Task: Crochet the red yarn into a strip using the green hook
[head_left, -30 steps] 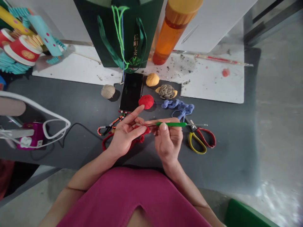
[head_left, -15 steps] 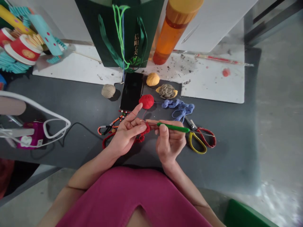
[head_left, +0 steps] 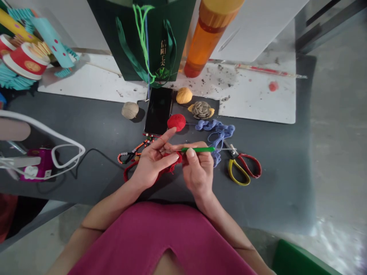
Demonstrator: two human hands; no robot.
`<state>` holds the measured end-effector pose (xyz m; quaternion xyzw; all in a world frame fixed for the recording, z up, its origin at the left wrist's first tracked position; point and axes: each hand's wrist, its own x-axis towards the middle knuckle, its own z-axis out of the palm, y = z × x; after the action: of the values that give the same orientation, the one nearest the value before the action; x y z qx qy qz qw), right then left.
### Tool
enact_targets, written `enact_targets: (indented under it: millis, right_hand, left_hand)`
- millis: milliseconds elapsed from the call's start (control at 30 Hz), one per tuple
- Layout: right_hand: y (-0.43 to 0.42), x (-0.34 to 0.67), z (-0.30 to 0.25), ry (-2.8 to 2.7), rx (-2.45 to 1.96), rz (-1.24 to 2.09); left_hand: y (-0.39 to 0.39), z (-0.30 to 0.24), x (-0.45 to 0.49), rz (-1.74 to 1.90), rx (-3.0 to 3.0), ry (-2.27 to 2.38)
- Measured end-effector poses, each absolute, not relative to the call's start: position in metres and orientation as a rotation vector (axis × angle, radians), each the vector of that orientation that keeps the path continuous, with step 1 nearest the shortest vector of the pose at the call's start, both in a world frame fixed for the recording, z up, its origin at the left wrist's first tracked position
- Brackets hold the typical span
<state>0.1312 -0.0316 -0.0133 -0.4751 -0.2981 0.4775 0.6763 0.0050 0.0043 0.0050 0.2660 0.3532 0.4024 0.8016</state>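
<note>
My left hand (head_left: 150,162) pinches a small piece of red crochet work (head_left: 171,165), its index finger stretched out toward a red yarn ball (head_left: 176,122). In my right hand (head_left: 198,168) is a crochet hook with a green handle (head_left: 200,149), held between thumb and fingers. The hook's tip is at the red work, hidden among the fingers. Just beyond the hands lies blue crochet work (head_left: 219,130). Scissors with one red and one yellow handle (head_left: 239,168) rest to the right. A beaded cord (head_left: 137,149) lies left of my left hand.
Behind the hands are a black phone (head_left: 158,110), a beige yarn ball (head_left: 130,110), a yellow yarn ball (head_left: 184,95) and a crocheted flower (head_left: 201,110). A green paper bag (head_left: 143,42) and an orange bottle (head_left: 208,42) stand farther back. White cable (head_left: 69,141) loops at left.
My right hand has moved left with the crochet hook, closer to my left hand. More of the blue crochet work shows now. My left index finger has bent slightly lower.
</note>
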Motion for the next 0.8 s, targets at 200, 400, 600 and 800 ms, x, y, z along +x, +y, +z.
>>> enact_targets:
  millis: [200,400,600,800]
  right_hand:
    - [-0.032,0.134,-0.015,-0.868,-1.12,0.816]
    - [-0.03,0.139,-0.016,-0.987,-1.25,0.761]
    - [-0.029,0.133,-0.022,-0.645,-1.209,0.938]
    - [-0.026,0.132,-0.017,-0.63,-1.203,0.942]
  left_hand:
    - [0.001,0.008,0.007,0.903,0.744,0.869]
    - [0.002,0.006,0.007,0.904,0.705,0.892]
    - [0.005,0.003,0.007,0.806,0.518,0.79]
    - [0.004,0.005,0.009,0.812,0.525,0.799]
